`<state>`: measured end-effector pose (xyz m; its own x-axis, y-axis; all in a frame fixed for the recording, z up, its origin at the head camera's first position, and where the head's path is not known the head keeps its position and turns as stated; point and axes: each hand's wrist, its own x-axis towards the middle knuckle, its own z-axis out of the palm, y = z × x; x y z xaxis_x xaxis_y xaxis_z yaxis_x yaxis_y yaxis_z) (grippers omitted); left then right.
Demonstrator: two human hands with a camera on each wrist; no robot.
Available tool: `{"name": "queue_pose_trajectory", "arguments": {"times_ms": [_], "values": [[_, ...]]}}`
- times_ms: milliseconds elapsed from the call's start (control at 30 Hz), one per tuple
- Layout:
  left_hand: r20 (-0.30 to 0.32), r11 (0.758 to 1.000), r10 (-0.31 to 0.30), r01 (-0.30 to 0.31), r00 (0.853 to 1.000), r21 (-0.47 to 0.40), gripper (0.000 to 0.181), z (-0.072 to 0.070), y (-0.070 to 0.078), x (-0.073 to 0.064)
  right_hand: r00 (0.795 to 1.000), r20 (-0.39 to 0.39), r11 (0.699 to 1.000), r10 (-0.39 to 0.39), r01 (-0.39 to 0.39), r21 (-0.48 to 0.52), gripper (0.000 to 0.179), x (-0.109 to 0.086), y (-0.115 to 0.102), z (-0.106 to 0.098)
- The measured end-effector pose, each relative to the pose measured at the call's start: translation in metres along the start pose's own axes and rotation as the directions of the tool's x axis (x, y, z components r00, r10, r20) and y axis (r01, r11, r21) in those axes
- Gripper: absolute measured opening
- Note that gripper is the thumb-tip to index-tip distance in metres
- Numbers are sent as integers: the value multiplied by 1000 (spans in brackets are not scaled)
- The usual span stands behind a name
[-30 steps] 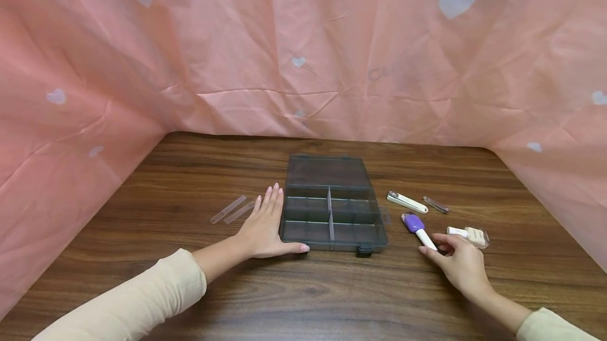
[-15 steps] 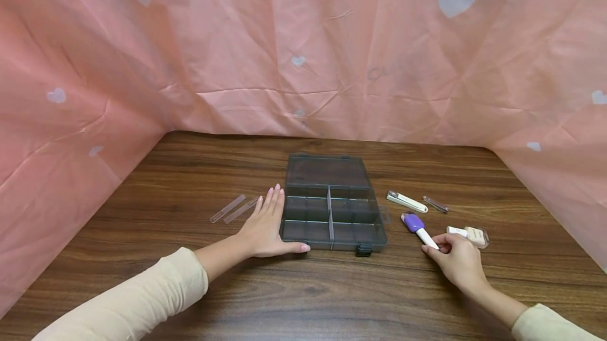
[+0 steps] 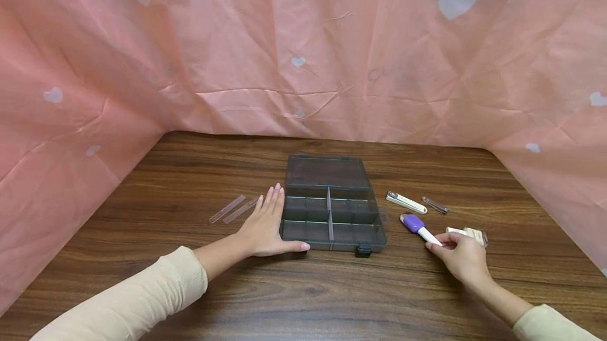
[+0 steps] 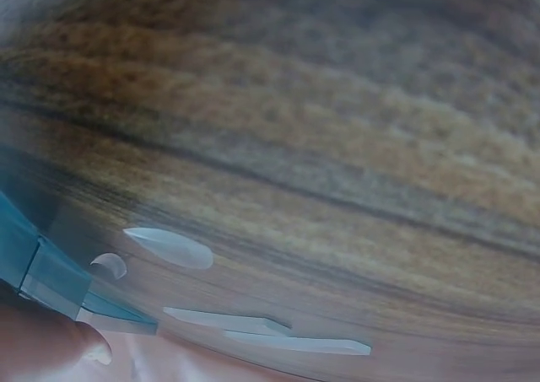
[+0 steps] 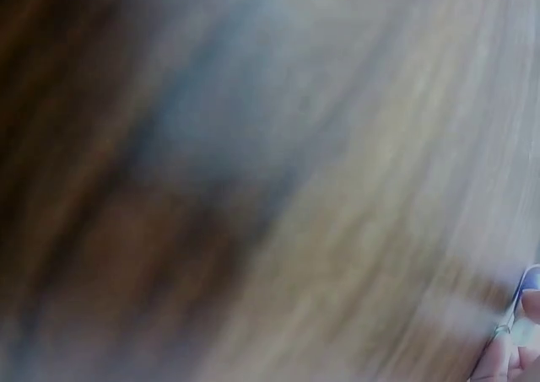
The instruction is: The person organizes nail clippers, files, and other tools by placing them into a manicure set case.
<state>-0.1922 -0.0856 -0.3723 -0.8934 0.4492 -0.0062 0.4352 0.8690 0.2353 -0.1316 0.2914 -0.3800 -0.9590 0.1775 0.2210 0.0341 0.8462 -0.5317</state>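
In the head view, a dark translucent compartment box (image 3: 326,171) lies open on the table, with thin dividers across its near part. My left hand (image 3: 265,229) rests along its left side with straight fingers, the thumb stretched over the front edge. The box's corner (image 4: 57,268) shows beside a fingertip in the left wrist view. My right hand (image 3: 463,261) pinches the white handle of a small tool with a purple head (image 3: 413,223), between thumb and fingers. Only some fingers (image 5: 504,358) and a bit of the purple head show at the right wrist view's edge.
White nail clippers (image 3: 406,202) and a smaller pair of nail clippers (image 3: 434,205) lie right of the box. A nail polish bottle (image 3: 476,235) is partly behind my right hand. Two clear strips (image 3: 227,209) lie left of my left hand. A pink curtain (image 3: 265,67) surrounds the table.
My right hand has shifted slightly right along the white handle, its fingers closing on the end. The left hand and the box have stayed in place.
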Motion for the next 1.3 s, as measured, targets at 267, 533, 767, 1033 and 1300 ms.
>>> {"name": "queue_pose_trajectory", "arguments": {"times_ms": [267, 533, 767, 1033, 1300], "values": [[-4, 1000, -1, 1, 1000, -10, 124, -2, 1, 2, 990, 83, 993, 113, -115, 20, 29, 3, -3, -7], [2, 1000, 3, -3, 1000, 14, 124, -2, 1, 2, 983, 106, 989, 147, -149, 17, 33, 10, -7, -14], [5, 999, 6, -6, 1000, 44, 123, -4, 3, 2, 987, 101, 992, 123, -126, 28, 32, 10, -10, -14], [8, 998, 2, -2, 1000, 60, 123, -6, 4, -1, 992, 82, 993, 100, -104, 52, 36, 13, -13, -16], [6, 998, 11, -11, 1000, 59, 122, -7, 4, 0, 999, 13, 994, 34, -35, 102, 32, 21, -19, -21]]}}
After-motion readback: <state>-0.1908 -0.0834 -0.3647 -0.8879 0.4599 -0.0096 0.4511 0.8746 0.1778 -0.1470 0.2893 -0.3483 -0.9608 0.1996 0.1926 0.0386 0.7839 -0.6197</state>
